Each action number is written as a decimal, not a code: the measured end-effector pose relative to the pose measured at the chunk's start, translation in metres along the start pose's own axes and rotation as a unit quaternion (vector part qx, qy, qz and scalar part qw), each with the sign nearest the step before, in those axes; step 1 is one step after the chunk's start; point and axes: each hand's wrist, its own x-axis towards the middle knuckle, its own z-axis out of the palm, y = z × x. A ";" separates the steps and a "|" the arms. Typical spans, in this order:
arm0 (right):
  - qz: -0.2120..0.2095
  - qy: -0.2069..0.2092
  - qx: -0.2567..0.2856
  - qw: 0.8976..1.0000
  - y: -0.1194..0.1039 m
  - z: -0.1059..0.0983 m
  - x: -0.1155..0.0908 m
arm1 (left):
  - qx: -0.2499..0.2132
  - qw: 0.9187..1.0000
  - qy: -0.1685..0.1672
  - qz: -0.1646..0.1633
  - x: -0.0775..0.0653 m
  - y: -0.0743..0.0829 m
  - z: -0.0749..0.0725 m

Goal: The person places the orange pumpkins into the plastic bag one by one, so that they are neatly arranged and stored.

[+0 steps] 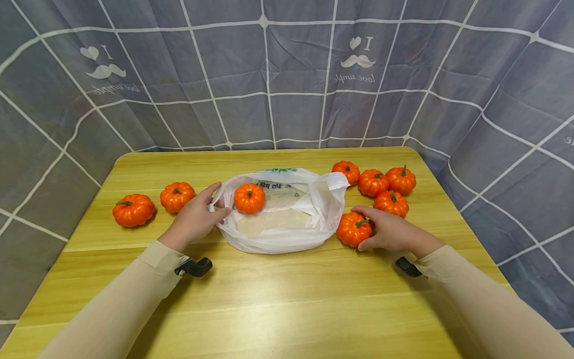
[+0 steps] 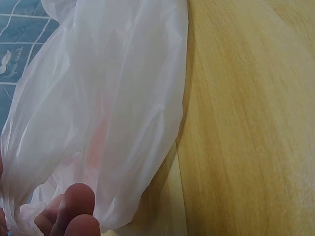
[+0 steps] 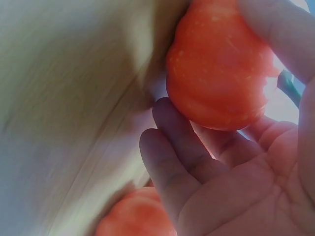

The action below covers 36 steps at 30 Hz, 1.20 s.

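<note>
A white plastic bag [image 1: 278, 242] lies with its mouth spread wide on the table, and one small orange pumpkin [image 1: 249, 198] sits inside it at the left. My left hand [image 1: 196, 219] pinches the bag's left rim; in the left wrist view its fingertips [image 2: 78, 199] show beside the bunched plastic [image 2: 123, 98]. By the bag's right side, my right hand [image 1: 389, 230] holds another pumpkin [image 1: 352, 230] with a green stem. The right wrist view shows that pumpkin [image 3: 216, 69] between thumb and fingers, and part of a second pumpkin [image 3: 138, 214] below.
Several more pumpkins [image 1: 373, 183] cluster behind and beside my right hand. Two others, a far-left pumpkin [image 1: 133, 210] and a nearer pumpkin [image 1: 177, 197], lie left of the bag. A grey checked curtain [image 1: 296, 75] hangs behind the wooden table [image 1: 287, 309].
</note>
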 end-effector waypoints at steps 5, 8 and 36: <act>0.001 0.014 0.008 1.000 -0.001 -0.004 -0.003 | -0.007 1.000 -0.004 -0.002 0.000 0.001 -0.001; 0.004 0.025 0.010 1.000 -0.002 -0.008 -0.005 | -0.003 1.000 -0.005 -0.003 0.000 0.002 -0.001; -0.026 0.146 0.083 0.986 -0.039 -0.085 -0.026 | -0.003 1.000 -0.012 -0.002 0.001 0.000 0.000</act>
